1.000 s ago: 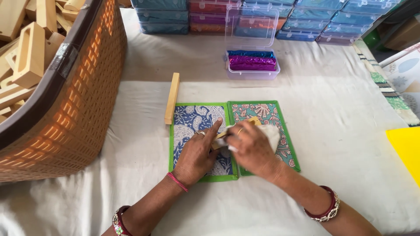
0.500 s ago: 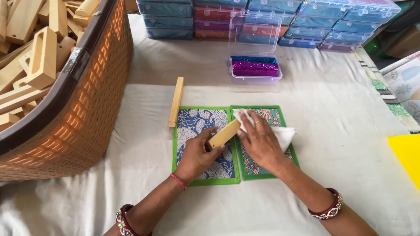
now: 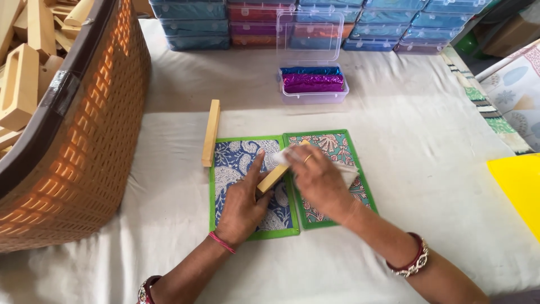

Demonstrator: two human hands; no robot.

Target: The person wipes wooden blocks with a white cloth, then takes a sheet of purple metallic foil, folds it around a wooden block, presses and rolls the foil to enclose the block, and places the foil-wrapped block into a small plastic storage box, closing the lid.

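Observation:
My left hand [image 3: 243, 201] grips the lower end of a small wooden block [image 3: 272, 179] over a blue patterned card with a green border [image 3: 233, 163]. My right hand [image 3: 318, 179] presses a white cloth [image 3: 350, 172] against the upper end of that block, above a second green-bordered card with a floral print [image 3: 337, 147]. The two cards lie side by side on the white table cover. A longer wooden stick [image 3: 211, 133] rests just left of the blue card.
A large brown woven basket [image 3: 79, 157] full of wooden pieces stands at the left. An open clear plastic box [image 3: 313, 84] with purple and blue foil sits behind the cards. Stacked plastic boxes [image 3: 247, 22] line the back. A yellow sheet [image 3: 520, 183] lies at right.
The wooden block has risen clear of the cards and tilted between both hands. My right hand with the cloth slid along the block's upper end. The camera has shifted slightly.

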